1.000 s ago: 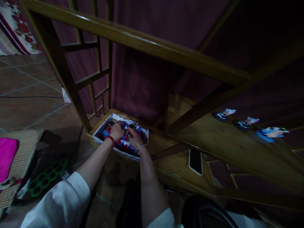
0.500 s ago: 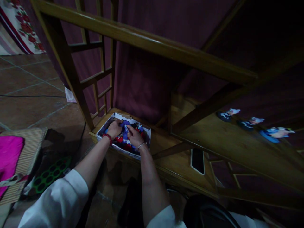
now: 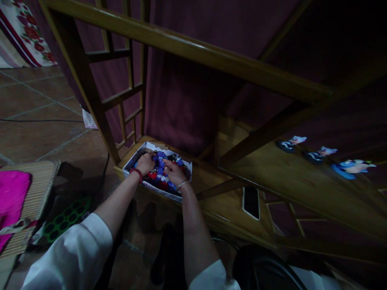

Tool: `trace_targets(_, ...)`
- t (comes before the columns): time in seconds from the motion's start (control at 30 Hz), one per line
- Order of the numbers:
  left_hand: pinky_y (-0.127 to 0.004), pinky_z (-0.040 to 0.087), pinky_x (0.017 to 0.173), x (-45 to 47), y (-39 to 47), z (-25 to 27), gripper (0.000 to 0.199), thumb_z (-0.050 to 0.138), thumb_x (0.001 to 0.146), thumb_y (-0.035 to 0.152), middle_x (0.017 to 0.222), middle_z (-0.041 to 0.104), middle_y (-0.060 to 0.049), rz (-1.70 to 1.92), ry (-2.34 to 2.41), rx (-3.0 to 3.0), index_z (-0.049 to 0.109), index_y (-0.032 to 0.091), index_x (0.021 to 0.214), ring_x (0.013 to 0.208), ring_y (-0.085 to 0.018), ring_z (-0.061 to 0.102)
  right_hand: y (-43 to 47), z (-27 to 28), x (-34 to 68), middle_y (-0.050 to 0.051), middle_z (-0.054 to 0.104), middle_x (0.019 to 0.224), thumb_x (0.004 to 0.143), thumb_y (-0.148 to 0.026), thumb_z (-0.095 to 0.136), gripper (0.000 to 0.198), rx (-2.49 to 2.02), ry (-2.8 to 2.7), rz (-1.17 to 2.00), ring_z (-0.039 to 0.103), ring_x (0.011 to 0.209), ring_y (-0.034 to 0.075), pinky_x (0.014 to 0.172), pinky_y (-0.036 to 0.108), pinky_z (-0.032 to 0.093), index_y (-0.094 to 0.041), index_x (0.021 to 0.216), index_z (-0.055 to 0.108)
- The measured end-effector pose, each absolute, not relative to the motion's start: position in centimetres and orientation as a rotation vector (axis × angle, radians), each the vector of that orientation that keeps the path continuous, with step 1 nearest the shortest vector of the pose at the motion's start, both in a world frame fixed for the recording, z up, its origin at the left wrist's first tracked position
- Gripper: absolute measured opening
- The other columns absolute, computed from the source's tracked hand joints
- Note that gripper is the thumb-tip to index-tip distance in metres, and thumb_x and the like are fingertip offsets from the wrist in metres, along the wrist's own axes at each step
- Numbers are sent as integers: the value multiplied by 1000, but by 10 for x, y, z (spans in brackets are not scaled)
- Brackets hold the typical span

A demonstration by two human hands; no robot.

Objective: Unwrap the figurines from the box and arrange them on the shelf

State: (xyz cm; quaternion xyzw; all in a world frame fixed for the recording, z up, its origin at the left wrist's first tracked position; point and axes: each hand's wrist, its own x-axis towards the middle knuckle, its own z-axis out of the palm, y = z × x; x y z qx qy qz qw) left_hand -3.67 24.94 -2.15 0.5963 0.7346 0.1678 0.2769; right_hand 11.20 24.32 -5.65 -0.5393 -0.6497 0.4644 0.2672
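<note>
A shallow white cardboard box [image 3: 189, 166] stands on the low wooden shelf, filled with small blue, purple, red and black pieces [image 3: 161, 158] whose kind is too small to tell. My left hand [image 3: 146, 163], with a red bead bracelet at its wrist, reaches into the left side of the box. Its fingers are curled together at the pieces, their tips partly hidden. On the right side of the box, my right hand [image 3: 174, 174], wearing a thin bracelet, lies over the pieces with its fingers stretched and apart.
A wooden rail [image 3: 187, 46] crosses above the box, with latticework [image 3: 122, 98] at the left. A phone [image 3: 251, 202] lies on the low shelf. Several small figurines [image 3: 352, 167] stand on the higher shelf at right. A pink cloth [image 3: 13, 201] and a black chair [image 3: 266, 270] are nearby.
My right hand has shifted slightly right and its fingers have straightened over the pieces. My left hand stays in nearly the same spot.
</note>
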Motion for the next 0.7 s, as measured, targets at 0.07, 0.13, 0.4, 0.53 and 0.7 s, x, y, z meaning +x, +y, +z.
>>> trace_targets(0.07, -25, 42, 86, -36, 249, -20, 40, 43, 78, 14, 111, 64, -7, 424, 1975, 1613, 58, 21, 114, 103, -19, 59, 243, -57, 112, 5, 59, 118, 83, -13, 41, 41, -1449, -1747, 1265, 56, 107, 14, 92, 31, 45, -20, 122, 51)
trace_targets(0.13, -25, 43, 84, -35, 248, -19, 41, 43, 77, 14, 110, 65, -7, 406, 1968, 1630, 58, 22, 115, 101, -19, 59, 243, -58, 112, 4, 58, 121, 83, -13, 41, 41, -1444, -1745, 1258, 54, 110, 14, 94, 31, 43, -21, 121, 52)
trace_targets(0.4, -23, 43, 83, -35, 248, -23, 43, 43, 76, 14, 102, 67, -8, 417, 1924, 1693, 56, 20, 117, 96, -17, 62, 242, -57, 110, 4, 56, 123, 82, -10, 43, 41, -1397, -1740, 1236, 51, 114, 13, 100, 33, 38, -23, 119, 53)
trace_targets(0.53, -24, 43, 85, -36, 249, -27, 43, 43, 76, 13, 106, 65, -9, 408, 1917, 1768, 57, 20, 116, 101, -18, 60, 242, -57, 110, 6, 55, 125, 82, -10, 42, 41, -1377, -1735, 1256, 51, 115, 13, 99, 33, 39, -21, 120, 52)
trace_targets(0.7, -25, 42, 89, -34, 249, -28, 45, 43, 77, 16, 110, 63, -10, 331, 1938, 1818, 54, 20, 120, 102, -19, 59, 240, -57, 108, 6, 57, 123, 81, -8, 43, 43, -1369, -1703, 1280, 54, 112, 11, 98, 31, 40, -21, 121, 52)
